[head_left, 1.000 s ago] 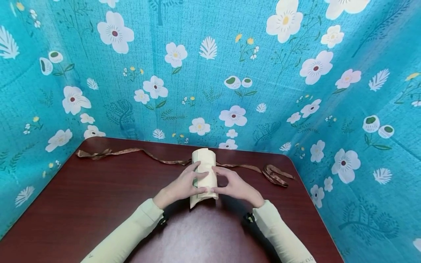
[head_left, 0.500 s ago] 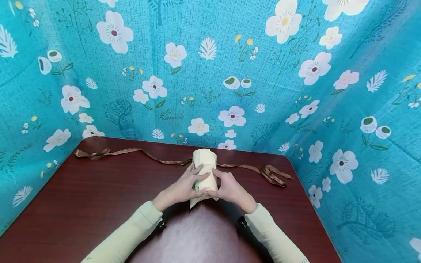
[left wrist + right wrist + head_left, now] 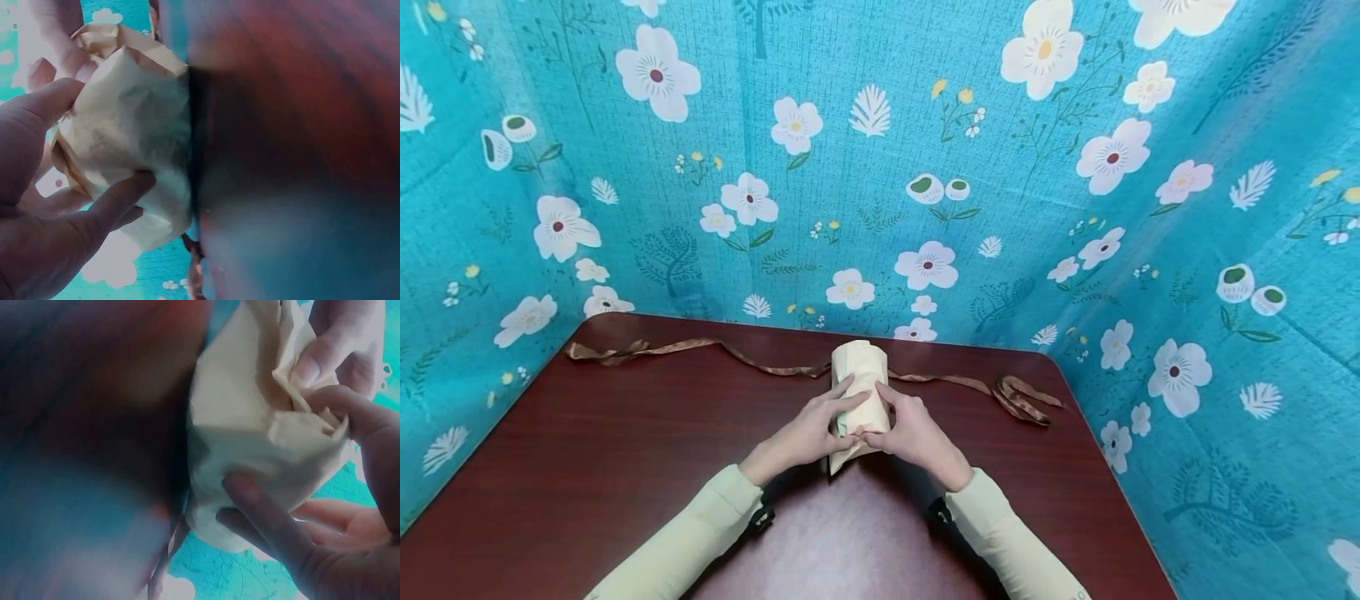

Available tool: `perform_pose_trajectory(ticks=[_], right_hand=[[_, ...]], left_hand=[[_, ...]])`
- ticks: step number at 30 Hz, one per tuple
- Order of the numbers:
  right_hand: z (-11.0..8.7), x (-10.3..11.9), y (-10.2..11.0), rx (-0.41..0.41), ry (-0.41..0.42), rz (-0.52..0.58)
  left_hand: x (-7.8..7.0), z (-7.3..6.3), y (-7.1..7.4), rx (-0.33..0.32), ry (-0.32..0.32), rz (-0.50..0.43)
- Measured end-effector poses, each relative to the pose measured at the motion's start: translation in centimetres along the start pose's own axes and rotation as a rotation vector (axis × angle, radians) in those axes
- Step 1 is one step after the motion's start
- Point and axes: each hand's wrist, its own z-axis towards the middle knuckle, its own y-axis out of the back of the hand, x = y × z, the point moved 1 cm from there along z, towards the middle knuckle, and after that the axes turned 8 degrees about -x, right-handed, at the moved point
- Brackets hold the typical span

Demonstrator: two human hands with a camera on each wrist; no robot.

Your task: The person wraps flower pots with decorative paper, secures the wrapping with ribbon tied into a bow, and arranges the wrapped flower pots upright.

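A cream paper-wrapped roll (image 3: 861, 367) lies lengthwise near the table's far edge, across a brown patterned ribbon (image 3: 775, 370). What is inside the paper is hidden. From the left my left hand (image 3: 801, 433) holds the roll, fingers bent along its side and thumb at the near end. My right hand (image 3: 919, 435) grips the other side, its thumb near the left one. Seen in the right wrist view, both thumbs press creased folds of the paper (image 3: 294, 394) at that end. A pointed paper flap (image 3: 841, 460) sticks out toward me.
The dark red-brown table (image 3: 647, 433) has rounded far corners. Left of the roll the ribbon runs out nearly straight; at right its end lies in loops (image 3: 1022, 400). A blue flowered cloth (image 3: 820, 208) hangs behind the table and at both sides.
My right hand has moved left and its thumb has come in to meet the left thumb at the near end, where the paper is now folded in. The ribbon stays put.
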Motion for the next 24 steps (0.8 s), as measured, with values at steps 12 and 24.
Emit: perform_pose_trajectory(ticks=[12,24], right_hand=[[-0.3,0.4,-0.3,-0.037,-0.005,0.016],[0.3,1.4,-0.4,-0.039,-0.026,-0.022]], left_hand=[[0.0,-0.2,-0.5,-0.061,0.008,-0.035],[0.8,-0.1,-0.2,-0.088,0.0,-0.045]])
